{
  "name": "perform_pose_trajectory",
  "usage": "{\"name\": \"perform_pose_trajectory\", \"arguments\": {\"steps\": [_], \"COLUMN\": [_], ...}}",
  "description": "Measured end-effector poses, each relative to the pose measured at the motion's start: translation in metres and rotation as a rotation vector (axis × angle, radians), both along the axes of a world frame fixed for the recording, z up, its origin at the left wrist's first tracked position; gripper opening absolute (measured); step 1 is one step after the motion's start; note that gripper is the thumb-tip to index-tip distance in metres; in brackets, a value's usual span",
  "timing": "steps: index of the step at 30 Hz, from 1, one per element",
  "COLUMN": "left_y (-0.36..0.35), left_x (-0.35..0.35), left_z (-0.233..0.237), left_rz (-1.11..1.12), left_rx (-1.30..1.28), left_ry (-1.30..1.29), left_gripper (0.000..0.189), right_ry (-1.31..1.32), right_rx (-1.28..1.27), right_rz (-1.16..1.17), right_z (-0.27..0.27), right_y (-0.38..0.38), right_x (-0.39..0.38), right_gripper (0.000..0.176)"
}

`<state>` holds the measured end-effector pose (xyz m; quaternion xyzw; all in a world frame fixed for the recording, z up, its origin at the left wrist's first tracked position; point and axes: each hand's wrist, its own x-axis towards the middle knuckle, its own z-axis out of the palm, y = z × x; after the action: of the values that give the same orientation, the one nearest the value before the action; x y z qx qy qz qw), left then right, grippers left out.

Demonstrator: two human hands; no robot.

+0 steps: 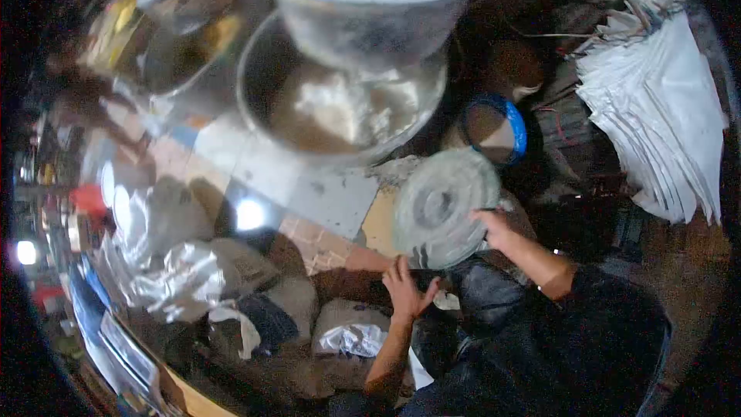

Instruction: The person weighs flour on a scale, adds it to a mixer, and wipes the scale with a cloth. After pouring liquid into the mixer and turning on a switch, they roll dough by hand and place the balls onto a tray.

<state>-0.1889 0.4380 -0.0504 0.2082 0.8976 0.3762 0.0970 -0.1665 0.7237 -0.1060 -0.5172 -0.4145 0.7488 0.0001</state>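
Note:
A round, pale greenish-grey disc that looks like a lid (pixel 429 177) stands tilted in front of me, with rings moulded around its centre. My right hand (pixel 500 233) grips the disc at its right edge, with fingers bent over the rim. Below the disc's lower edge is my left hand (pixel 403 293), its fingers apart and nothing held in it. A dark strip beneath the disc lies close to the left fingertips.
A large metal basin (pixel 245 85) with pale, lumpy contents stands ahead under a bulky white-topped machine (pixel 363 19). Right of it is a blue-rimmed bucket (pixel 515 131). Stacked white sheets (pixel 656 100) hang at right; silvery bags (pixel 189 278) lie left on the tiled floor (pixel 324 201).

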Motion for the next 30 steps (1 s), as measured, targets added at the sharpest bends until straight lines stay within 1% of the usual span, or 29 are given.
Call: {"name": "perform_pose_trajectory", "arguments": {"steps": [1, 2, 3, 4, 5, 6, 7, 9, 10, 11, 12, 13, 14, 15, 17, 18, 20, 21, 22, 23, 24, 25, 26, 27, 28, 29, 30], "left_y": [0.011, 0.013, 0.016, 0.020, 0.021, 0.018, 0.006, -0.042, -0.036, -0.042, -0.049, -0.076, -0.104, -0.127, -0.165, -0.173, -0.184, -0.194, -0.208, -0.216, -0.215, -0.212, -0.211, -0.218, -0.220, -0.212, -0.201], "left_x": [-0.006, -0.013, -0.021, -0.027, -0.029, -0.026, -0.021, 0.020, 0.020, 0.024, 0.027, 0.043, 0.063, 0.082, 0.104, 0.104, 0.109, 0.112, 0.118, 0.128, 0.140, 0.148, 0.148, 0.154, 0.142, 0.133, 0.130], "left_z": [-0.009, -0.028, -0.040, -0.042, -0.047, -0.054, -0.063, -0.144, -0.121, -0.109, -0.098, -0.101, -0.104, -0.106, -0.104, -0.094, -0.067, -0.062, -0.059, -0.056, -0.059, -0.064, -0.069, -0.066, -0.046, -0.033, -0.024], "left_rz": [-0.024, 0.097, 0.223, 0.229, 0.220, 0.166, 0.118, 0.183, 0.365, 0.455, 0.551, 0.275, -0.009, -0.009, 0.012, 0.035, 0.295, 0.337, 0.282, 0.226, 0.269, 0.282, 0.307, 0.337, 0.393, 0.454, 0.450], "left_rx": [0.003, 0.020, 0.038, -0.040, -0.048, -0.109, -0.164, -0.281, -0.177, -0.133, -0.087, -0.274, -0.453, -0.472, -0.570, -0.583, -0.594, -0.592, -0.619, -0.641, -0.619, -0.679, -0.741, -0.812, -0.592, -0.573, -0.588], "left_ry": [0.001, -0.018, -0.034, -0.015, -0.013, -0.165, -0.314, -0.319, -0.488, -0.572, -0.650, -0.477, -0.304, -0.305, -0.332, -0.312, -0.621, -0.606, -0.605, -0.608, -0.599, -0.599, -0.587, -0.585, -0.616, -0.593, -0.672], "left_gripper": [0.066, 0.067, 0.068, 0.068, 0.068, 0.065, 0.063, 0.073, 0.068, 0.066, 0.065, 0.065, 0.065, 0.065, 0.058, 0.058, 0.051, 0.051, 0.048, 0.046, 0.046, 0.048, 0.049, 0.050, 0.048, 0.048, 0.046], "right_ry": [0.035, 0.047, 0.061, 0.011, -0.052, -0.113, -0.076, -0.001, -0.057, -0.061, 0.032, 0.119, 0.147, 0.139, 0.043, 0.057, 0.190, 0.256, 0.112, 0.016, -0.077, -0.045, -0.248, -0.315, -0.466, -0.601, -0.617], "right_rx": [0.071, 0.131, 0.191, 0.215, 0.218, 0.219, 0.193, 0.137, 0.031, 0.013, -0.055, -0.124, -0.197, -0.215, -0.178, -0.204, -0.167, -0.145, -0.177, -0.171, -0.170, -0.122, -0.285, -0.259, -0.112, 0.062, 0.117], "right_rz": [-0.111, -0.194, -0.272, -0.326, -0.338, -0.351, -0.380, -0.440, -0.472, -0.455, -0.565, -0.682, -0.746, -0.751, -0.876, -0.860, -0.741, -0.676, -0.737, -0.675, -0.612, -0.416, -0.509, -0.143, 0.112, 0.360, 0.451], "right_z": [-0.001, 0.011, 0.035, 0.069, 0.052, 0.035, -0.012, -0.107, -0.106, -0.115, -0.126, -0.137, -0.164, -0.177, -0.196, -0.204, -0.225, -0.230, -0.216, -0.213, -0.208, -0.242, -0.213, -0.178, -0.193, -0.204, -0.212], "right_y": [0.033, 0.056, 0.079, 0.090, 0.121, 0.152, 0.185, 0.250, 0.250, 0.253, 0.256, 0.255, 0.260, 0.258, 0.246, 0.246, 0.248, 0.242, 0.234, 0.227, 0.219, 0.217, 0.211, 0.207, 0.205, 0.210, 0.209], "right_x": [0.004, 0.002, -0.005, -0.026, -0.031, -0.036, -0.031, -0.018, -0.032, -0.038, -0.039, -0.036, -0.027, -0.019, -0.010, -0.006, 0.017, 0.018, 0.011, 0.023, 0.035, 0.066, 0.051, 0.049, 0.065, 0.057, 0.057], "right_gripper": [0.045, 0.046, 0.047, 0.048, 0.048, 0.048, 0.049, 0.051, 0.055, 0.055, 0.054, 0.053, 0.046, 0.046, 0.047, 0.047, 0.056, 0.061, 0.060, 0.059, 0.058, 0.061, 0.065, 0.069, 0.041, 0.029, 0.032]}}
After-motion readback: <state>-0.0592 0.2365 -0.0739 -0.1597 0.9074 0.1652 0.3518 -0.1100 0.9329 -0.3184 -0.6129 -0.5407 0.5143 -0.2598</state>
